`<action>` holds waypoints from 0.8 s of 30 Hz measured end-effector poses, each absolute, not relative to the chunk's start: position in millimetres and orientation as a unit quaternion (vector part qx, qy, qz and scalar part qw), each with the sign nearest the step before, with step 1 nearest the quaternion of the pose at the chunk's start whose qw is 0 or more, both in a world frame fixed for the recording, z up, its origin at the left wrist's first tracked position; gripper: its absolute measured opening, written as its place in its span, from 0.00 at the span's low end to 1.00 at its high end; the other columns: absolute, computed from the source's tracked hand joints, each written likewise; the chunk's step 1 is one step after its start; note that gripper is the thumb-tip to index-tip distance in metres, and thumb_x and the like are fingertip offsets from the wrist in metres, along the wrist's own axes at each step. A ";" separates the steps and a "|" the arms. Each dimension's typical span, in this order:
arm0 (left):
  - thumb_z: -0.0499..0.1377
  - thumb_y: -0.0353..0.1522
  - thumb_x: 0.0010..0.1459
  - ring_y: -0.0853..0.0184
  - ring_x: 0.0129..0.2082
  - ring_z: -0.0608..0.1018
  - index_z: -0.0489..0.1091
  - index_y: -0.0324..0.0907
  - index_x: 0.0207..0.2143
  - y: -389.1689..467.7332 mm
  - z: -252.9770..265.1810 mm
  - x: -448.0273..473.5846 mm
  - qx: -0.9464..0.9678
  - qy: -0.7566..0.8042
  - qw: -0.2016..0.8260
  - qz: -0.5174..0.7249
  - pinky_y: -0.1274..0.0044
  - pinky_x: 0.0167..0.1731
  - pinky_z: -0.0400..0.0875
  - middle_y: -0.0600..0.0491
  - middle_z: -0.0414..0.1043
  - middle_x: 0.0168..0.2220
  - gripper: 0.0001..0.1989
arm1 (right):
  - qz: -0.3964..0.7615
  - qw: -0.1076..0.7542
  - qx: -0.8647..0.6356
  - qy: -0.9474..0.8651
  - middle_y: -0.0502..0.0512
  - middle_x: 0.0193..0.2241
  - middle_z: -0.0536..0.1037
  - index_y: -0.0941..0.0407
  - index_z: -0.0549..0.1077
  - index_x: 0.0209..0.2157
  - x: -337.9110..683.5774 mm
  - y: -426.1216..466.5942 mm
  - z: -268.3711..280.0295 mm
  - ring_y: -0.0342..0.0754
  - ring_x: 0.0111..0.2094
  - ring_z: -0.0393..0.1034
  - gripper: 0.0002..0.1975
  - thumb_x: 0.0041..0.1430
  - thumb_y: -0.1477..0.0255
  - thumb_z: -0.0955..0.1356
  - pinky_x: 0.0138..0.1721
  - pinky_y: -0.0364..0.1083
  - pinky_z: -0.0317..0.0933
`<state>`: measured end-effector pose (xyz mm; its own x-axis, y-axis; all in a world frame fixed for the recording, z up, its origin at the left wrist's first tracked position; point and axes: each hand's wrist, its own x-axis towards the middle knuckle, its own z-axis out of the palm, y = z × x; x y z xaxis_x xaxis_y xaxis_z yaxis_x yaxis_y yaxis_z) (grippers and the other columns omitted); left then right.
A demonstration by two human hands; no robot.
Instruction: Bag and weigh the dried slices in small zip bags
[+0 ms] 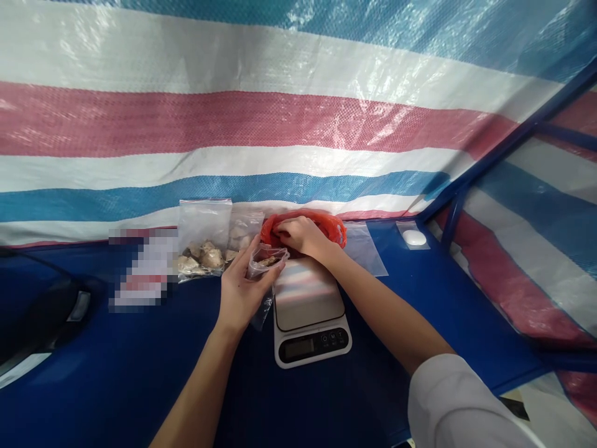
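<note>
My left hand [245, 286] is closed around a small clear zip bag [268, 254], its mouth held apart and some brownish pieces showing inside. Just behind the scale, my right hand [301, 235] reaches into an open red plastic bag [338, 229]. Its fingertips are bent down inside the bag, and whatever they touch is hidden. Between my forearms lies a white kitchen scale [310, 298] with a dark display and buttons at the front. Left of my left hand stands a clear zip bag of pale brown dried pieces [208, 255], with another filled clear bag [242, 230] partly behind the hand.
Flat clear bags [368, 249] lie right of the red bag. A small bag with a white round item [413, 238] is farther right. A black object [41, 305] sits at the left. Striped sheeting [280, 118] and a blue frame [504, 149] border the blue table [466, 311].
</note>
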<state>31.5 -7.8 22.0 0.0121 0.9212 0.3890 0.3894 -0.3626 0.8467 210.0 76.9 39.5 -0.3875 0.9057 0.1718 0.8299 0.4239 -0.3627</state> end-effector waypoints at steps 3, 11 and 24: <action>0.66 0.46 0.54 0.55 0.53 0.78 0.74 0.41 0.55 -8.0 24.2 32.1 0.662 0.498 0.261 0.496 0.66 0.59 0.70 0.48 0.78 0.52 0.29 | 0.129 0.197 -0.509 -0.828 0.52 0.44 0.83 0.50 0.82 0.43 216.4 70.3 39.8 0.51 0.44 0.76 0.12 0.64 0.73 0.67 0.45 0.48 0.66; 0.66 0.47 0.54 0.56 0.51 0.79 0.74 0.40 0.54 -9.3 29.4 34.3 0.678 0.482 0.252 0.494 0.66 0.57 0.71 0.46 0.78 0.50 0.29 | 0.151 0.301 -0.498 -0.799 0.51 0.37 0.85 0.51 0.84 0.38 235.8 45.0 64.0 0.48 0.36 0.78 0.08 0.62 0.71 0.70 0.42 0.47 0.67; 0.66 0.46 0.54 0.56 0.51 0.79 0.72 0.42 0.58 -13.7 29.1 38.1 0.717 0.450 0.245 0.473 0.67 0.53 0.74 0.48 0.77 0.51 0.32 | 0.223 0.303 -0.380 -0.845 0.48 0.36 0.85 0.51 0.83 0.39 236.1 1.0 112.9 0.46 0.36 0.79 0.09 0.61 0.75 0.70 0.40 0.44 0.70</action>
<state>38.1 -13.7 29.1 0.1482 0.8770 0.4570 0.4130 -0.4747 0.7772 236.1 1.0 112.9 -0.5281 0.7772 0.3421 0.5072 0.6118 -0.6070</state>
